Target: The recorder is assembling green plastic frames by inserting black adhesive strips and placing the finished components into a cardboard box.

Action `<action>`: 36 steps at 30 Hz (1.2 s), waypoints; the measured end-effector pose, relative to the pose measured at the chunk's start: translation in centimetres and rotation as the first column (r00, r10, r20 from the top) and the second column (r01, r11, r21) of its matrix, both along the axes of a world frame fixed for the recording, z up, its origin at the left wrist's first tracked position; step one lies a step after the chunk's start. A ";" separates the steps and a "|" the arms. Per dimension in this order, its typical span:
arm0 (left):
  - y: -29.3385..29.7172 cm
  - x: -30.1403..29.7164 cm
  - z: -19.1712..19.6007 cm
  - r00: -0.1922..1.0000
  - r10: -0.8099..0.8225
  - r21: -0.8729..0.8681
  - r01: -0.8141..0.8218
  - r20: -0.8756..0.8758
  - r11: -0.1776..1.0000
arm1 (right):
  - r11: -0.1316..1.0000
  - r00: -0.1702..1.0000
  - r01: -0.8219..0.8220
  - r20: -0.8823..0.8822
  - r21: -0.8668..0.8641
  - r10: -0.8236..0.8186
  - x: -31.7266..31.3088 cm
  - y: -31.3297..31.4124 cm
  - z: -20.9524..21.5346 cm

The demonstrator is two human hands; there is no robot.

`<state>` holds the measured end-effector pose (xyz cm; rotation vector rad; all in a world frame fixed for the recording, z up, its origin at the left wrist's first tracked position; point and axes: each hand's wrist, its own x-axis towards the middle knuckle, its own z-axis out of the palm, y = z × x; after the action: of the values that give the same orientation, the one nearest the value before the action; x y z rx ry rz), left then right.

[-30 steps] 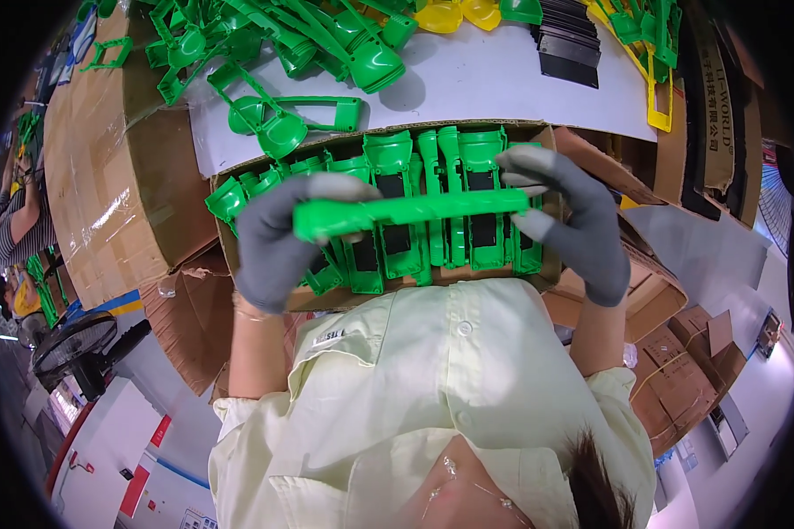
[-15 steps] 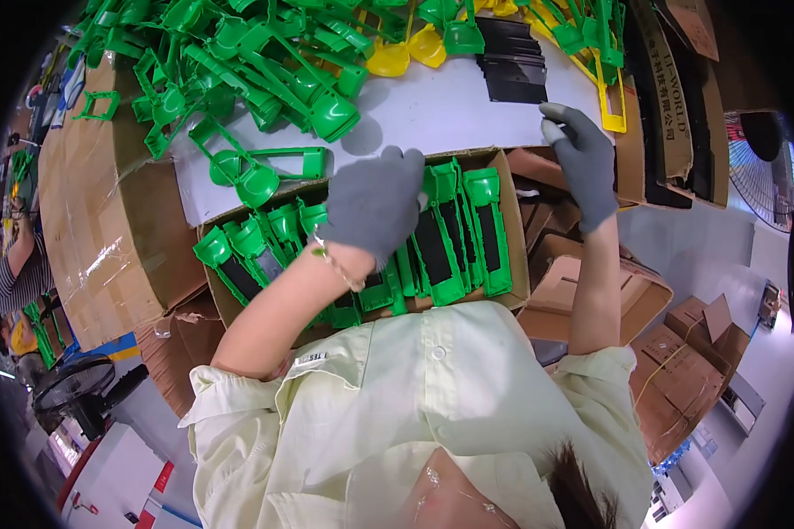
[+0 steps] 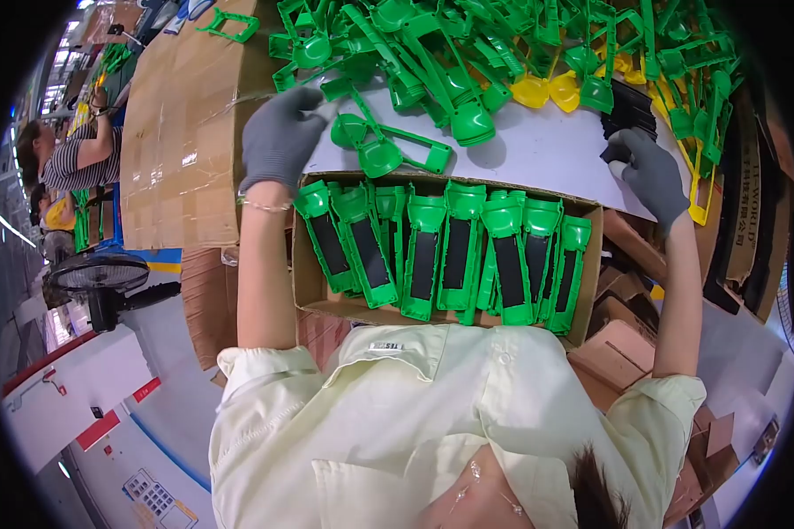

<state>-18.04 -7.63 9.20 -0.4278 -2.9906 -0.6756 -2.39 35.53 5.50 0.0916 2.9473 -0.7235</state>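
My left hand point(image 3: 280, 139), in a grey glove, is over the table's left side. Its fingers are apart and nothing shows between them. Just right of it lie loose green plastic frames point(image 3: 380, 157) with rounded scoop-like ends. My right hand point(image 3: 651, 172), gloved too, is at the front of a stack of thin black sheets point(image 3: 633, 110), its fingertips pinched on a dark sheet edge point(image 3: 609, 153). Between my arms sits an open cardboard box point(image 3: 450, 181) holding several upright green holders point(image 3: 458, 238) with black panels.
A big heap of green parts point(image 3: 450, 66) covers the far table, with yellow parts point(image 3: 547, 90) among them. A taped carton point(image 3: 181, 150) stands left, more cardboard point(image 3: 622, 353) lower right. A fan point(image 3: 97, 278) and a person in a striped top point(image 3: 84, 154) are further left.
My left hand has moved from above the box to the left side of the table, uncovering the holders. My right hand has closed at the black sheets. The whole view has shifted.
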 end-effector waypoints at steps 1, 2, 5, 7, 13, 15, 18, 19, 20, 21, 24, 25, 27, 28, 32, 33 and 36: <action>2.5 1.2 1.4 1.000 0.027 -0.133 -0.026 0.006 0.991 | 1.000 1.000 0.012 0.005 0.004 -0.012 0.2 0.1 -0.2; 3.9 2.2 1.8 0.994 0.074 -0.292 -0.048 0.077 0.955 | 0.996 0.999 0.018 0.044 0.089 -0.022 0.4 0.1 -0.5; 5.4 4.3 0.6 0.962 0.176 -0.529 -0.041 0.207 0.848 | 0.985 0.990 0.140 -0.041 0.100 -0.136 1.8 -0.5 -0.6; 3.6 5.8 -3.1 1.000 0.005 -0.542 -0.012 -0.016 0.840 | 0.972 0.962 0.234 -0.147 0.008 -0.230 2.5 -1.7 0.6; 1.3 6.5 -2.2 0.963 0.271 -0.212 -0.263 0.010 0.941 | 0.700 0.815 0.384 -0.136 -0.602 -0.564 4.7 -5.3 4.2; 0.7 7.6 -0.3 0.956 0.271 0.126 -0.256 -0.115 0.958 | 0.616 0.821 0.405 -0.028 -0.675 -0.571 5.5 -6.8 4.6; 0.9 9.6 1.6 0.964 0.200 0.662 -0.035 -0.175 0.748 | 0.483 0.805 0.459 0.119 -0.746 -0.580 6.5 -10.2 5.8; 1.2 10.4 2.5 0.963 0.204 0.662 -0.038 -0.175 0.749 | 0.484 0.808 0.457 0.120 -0.746 -0.577 6.7 -11.1 6.4; 2.2 11.4 3.1 0.991 0.137 0.747 -0.099 0.012 0.658 | 0.437 0.838 0.431 0.170 -0.790 -0.519 7.1 -11.9 6.7; 3.2 12.2 3.2 0.981 0.042 0.808 -0.180 0.189 0.562 | 0.385 0.864 0.408 0.214 -0.828 -0.456 7.3 -12.6 6.8; 5.0 14.0 2.4 0.781 -0.316 0.800 -0.356 0.538 0.484 | 0.262 0.919 0.316 0.225 -0.912 -0.325 6.9 -14.6 7.8; 5.3 14.2 1.7 0.670 -0.445 0.799 -0.433 0.595 0.417 | 0.261 0.916 0.321 0.229 -0.910 -0.330 6.7 -15.1 7.7; 6.2 14.5 1.1 0.625 -0.482 0.790 -0.486 0.614 0.375 | 0.385 0.929 0.329 0.223 -0.862 -0.295 6.2 -15.8 6.8; 6.5 14.5 0.7 0.585 -0.517 0.776 -0.539 0.625 0.329 | 0.386 0.936 0.298 0.188 -0.873 -0.296 6.4 -16.0 6.2; 7.1 14.3 0.4 0.514 -0.540 0.737 -0.562 0.667 0.375 | 0.376 0.918 0.354 0.241 -0.856 -0.315 6.8 -15.7 5.8; 7.0 14.2 0.1 0.490 -0.573 0.740 -0.564 0.657 0.366 | 0.431 0.922 0.345 0.214 -0.834 -0.324 6.8 -15.6 5.9; 7.2 14.1 0.0 0.448 -0.616 0.736 -0.578 0.648 0.353 | 0.505 0.920 0.356 0.198 -0.786 -0.340 6.7 -15.4 6.6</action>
<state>-3.95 -0.45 9.20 0.1135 -2.1903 -3.3478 4.31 20.15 12.09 0.6158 2.2523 -2.0407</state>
